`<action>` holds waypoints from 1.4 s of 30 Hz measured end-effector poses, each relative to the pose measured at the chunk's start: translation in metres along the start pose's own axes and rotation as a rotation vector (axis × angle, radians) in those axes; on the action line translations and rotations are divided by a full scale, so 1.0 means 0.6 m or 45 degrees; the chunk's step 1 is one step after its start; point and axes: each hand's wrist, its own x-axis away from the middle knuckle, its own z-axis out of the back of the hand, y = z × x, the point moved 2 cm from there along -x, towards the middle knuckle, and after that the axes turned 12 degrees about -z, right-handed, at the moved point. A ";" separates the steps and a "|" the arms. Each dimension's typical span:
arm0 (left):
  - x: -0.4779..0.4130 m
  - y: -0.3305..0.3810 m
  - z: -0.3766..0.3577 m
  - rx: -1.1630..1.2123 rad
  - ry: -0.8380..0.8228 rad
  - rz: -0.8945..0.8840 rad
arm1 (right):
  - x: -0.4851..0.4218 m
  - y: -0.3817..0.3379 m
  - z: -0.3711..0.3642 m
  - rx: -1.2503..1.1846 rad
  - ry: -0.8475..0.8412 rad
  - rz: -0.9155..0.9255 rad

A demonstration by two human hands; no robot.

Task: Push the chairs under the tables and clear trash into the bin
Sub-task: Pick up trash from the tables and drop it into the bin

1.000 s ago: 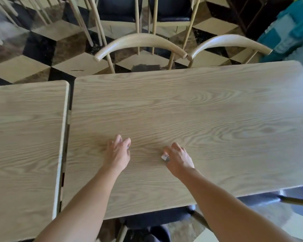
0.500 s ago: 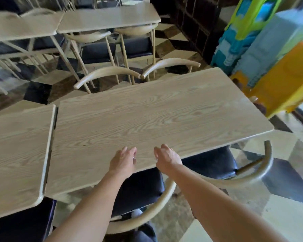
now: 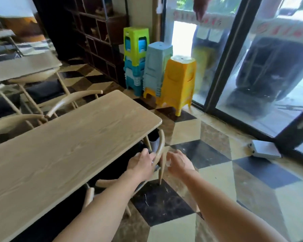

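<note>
A pale wooden chair (image 3: pixel 161 145) with a curved back rail stands tucked at the right end of the long wood-grain table (image 3: pixel 73 142). My left hand (image 3: pixel 142 163) is at the left side of that rail with its fingers curled on it. My right hand (image 3: pixel 179 163) hovers just right of the rail, fingers curled around a small pale scrap (image 3: pixel 168 162) that is blurred. Another chair (image 3: pixel 94 186) sits under the table's near edge, by my left forearm. No bin is in view.
Stacked plastic stools in green (image 3: pixel 136 48), blue (image 3: pixel 157 65) and yellow (image 3: pixel 179 81) stand by the glass door (image 3: pixel 252 67). More chairs (image 3: pixel 68 100) and a second table (image 3: pixel 23 67) lie beyond the long table. A dark shelf unit (image 3: pixel 98 41) lines the back wall. Checkered floor (image 3: pixel 217 172) opens to the right.
My view has swung right, from above the tabletop to the table's end. Both hands left the tabletop and dropped to the end chair's back rail; the right hand picked up a scrap earlier.
</note>
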 end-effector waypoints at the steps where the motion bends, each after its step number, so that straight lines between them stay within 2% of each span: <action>1: -0.017 0.030 -0.002 -0.004 -0.017 -0.048 | 0.001 0.030 0.012 -0.010 0.028 -0.033; 7: -0.103 0.117 -0.034 -0.073 -0.162 -0.260 | -0.015 0.165 0.048 -0.065 0.106 -0.238; 13: -0.201 0.124 -0.064 -0.090 -0.260 -0.261 | -0.059 0.251 0.055 -0.039 0.064 -0.377; 19: -0.337 0.101 -0.087 -0.072 -0.301 -0.233 | -0.202 0.272 0.072 -0.041 0.018 -0.368; 29: -0.639 0.012 -0.063 0.008 -0.244 -0.006 | -0.532 0.256 0.188 -0.031 -0.029 -0.209; 32: -0.703 -0.010 -0.063 0.010 -0.254 0.142 | -0.599 0.266 0.196 0.011 -0.103 -0.148; 36: -0.799 -0.025 -0.071 0.002 -0.276 0.229 | -0.705 0.299 0.209 0.093 -0.194 -0.084; 42: -0.954 -0.029 -0.072 0.046 -0.200 0.549 | -0.925 0.334 0.248 0.167 -0.254 0.225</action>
